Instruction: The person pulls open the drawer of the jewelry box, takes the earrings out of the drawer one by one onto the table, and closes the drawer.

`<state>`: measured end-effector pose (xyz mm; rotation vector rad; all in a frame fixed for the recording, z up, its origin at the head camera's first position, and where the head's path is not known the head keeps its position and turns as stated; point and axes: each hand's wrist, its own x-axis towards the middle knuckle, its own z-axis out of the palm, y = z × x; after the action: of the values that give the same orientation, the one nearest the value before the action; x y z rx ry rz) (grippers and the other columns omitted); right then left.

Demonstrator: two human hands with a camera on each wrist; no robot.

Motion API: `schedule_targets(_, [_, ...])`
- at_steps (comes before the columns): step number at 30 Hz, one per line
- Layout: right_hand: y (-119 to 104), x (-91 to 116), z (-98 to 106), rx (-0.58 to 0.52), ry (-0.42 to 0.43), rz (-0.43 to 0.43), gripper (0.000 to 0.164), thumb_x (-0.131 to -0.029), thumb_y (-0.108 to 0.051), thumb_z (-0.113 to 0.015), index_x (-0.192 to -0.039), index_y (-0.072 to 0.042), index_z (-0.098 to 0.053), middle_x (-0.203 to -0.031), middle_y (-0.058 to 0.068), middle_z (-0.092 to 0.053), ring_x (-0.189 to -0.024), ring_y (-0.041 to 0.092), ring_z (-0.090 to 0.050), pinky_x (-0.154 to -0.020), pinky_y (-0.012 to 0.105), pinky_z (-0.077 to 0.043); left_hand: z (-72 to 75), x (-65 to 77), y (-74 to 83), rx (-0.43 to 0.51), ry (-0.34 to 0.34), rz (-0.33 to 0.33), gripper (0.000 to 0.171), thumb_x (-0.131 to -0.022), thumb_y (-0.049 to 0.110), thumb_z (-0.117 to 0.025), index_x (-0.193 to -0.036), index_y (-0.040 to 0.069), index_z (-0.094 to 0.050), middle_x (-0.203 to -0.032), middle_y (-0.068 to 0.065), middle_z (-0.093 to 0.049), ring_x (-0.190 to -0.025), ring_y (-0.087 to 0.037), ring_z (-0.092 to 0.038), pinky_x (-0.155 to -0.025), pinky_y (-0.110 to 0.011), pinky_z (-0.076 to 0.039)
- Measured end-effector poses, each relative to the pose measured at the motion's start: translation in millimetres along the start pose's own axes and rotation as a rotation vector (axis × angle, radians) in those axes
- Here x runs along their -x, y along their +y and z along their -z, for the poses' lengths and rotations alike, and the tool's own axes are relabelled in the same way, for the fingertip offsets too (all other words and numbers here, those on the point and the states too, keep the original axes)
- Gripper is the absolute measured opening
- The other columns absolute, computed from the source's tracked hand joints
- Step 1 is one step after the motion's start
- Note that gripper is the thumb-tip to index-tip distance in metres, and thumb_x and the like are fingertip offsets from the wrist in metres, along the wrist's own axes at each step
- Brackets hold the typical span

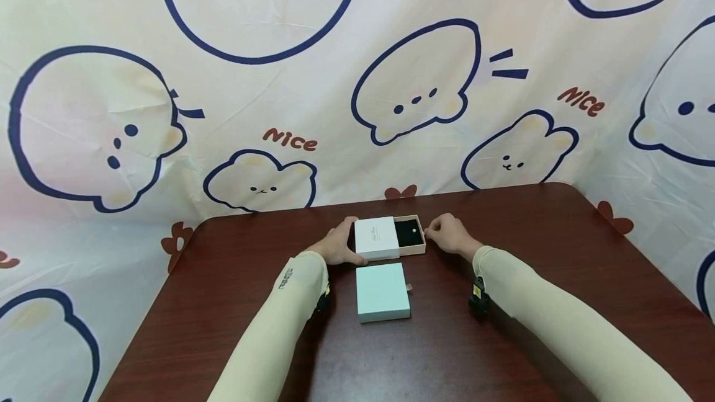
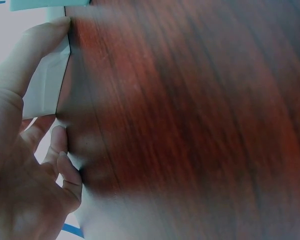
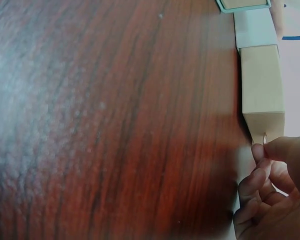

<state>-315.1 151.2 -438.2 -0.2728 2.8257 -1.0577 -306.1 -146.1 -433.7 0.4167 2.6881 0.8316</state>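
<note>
A white drawer-style box lies near the back of the table, its white sleeve partly off the cream drawer. Inside the drawer is a black insert with a tiny pale dot, too small to identify. My left hand grips the sleeve at its left end, the thumb along the near side. At the drawer's right end, my right hand pinches a small pull tab between thumb and forefinger. Just in front of the white box sits a mint-green box with a small tab on its right side.
The dark reddish-brown wooden table carries both boxes. A pale cloth with cartoon drawings hangs behind the table and along its sides. Each wrist wears a small dark device, one visible beneath the right sleeve cuff.
</note>
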Motion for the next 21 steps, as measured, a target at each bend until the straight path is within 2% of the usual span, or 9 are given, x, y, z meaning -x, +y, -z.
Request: schedule_targets(21, [-1.5,0.9,3.2,0.010,-0.008,-0.014,0.033,-0.102,-0.016,-0.058,-0.074,-0.004,-0.071,-0.073,0.004,-0.062,-0.069,0.017,-0.053,-0.064,0.027,-0.042,0.7,0.2,0.4,0.014,-0.002,0.006,0.104,-0.080,0.030,-0.087,-0.157,0.014,-0.021,-0.147,-0.012,-0.047,-0.130,-0.032,-0.044,-0.110,-0.051,-0.038])
